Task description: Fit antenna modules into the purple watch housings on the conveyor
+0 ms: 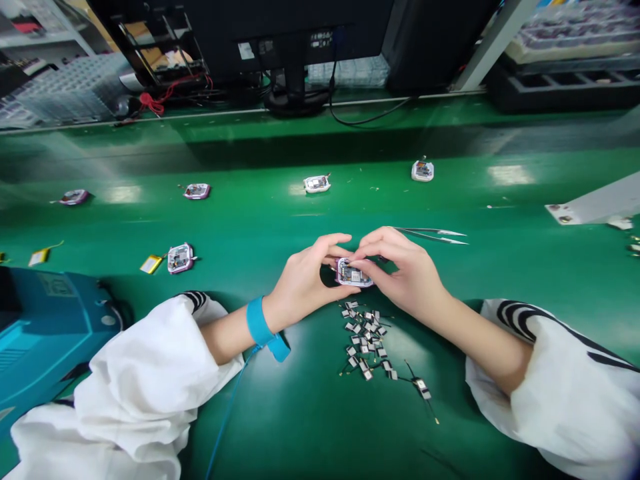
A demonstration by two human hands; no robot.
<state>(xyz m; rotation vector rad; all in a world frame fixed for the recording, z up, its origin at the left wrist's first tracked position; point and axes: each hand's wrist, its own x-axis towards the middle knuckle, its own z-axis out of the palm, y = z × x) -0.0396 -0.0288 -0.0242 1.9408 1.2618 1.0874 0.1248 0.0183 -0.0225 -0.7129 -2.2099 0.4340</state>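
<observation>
The left hand [303, 283] and the right hand [400, 270] together grasp a small pink-framed circuit module [354, 273], pinching it by its edges. The module lies between both palms, board side up. Steel tweezers [433, 235] lie unheld at 2 o'clock from the module, just beyond the right hand. A loose pile of small wired components [365, 337] lies at 6 o'clock, near both hands. 1 similar module [180, 259] lies at 9 o'clock, beside a yellow pouch cell [151, 264]. 4 more modules [317, 184] stand in a row at 12 o'clock on the green bench mat [250, 220]. A blue wrist strap [260, 321] encircles the left wrist.
</observation>
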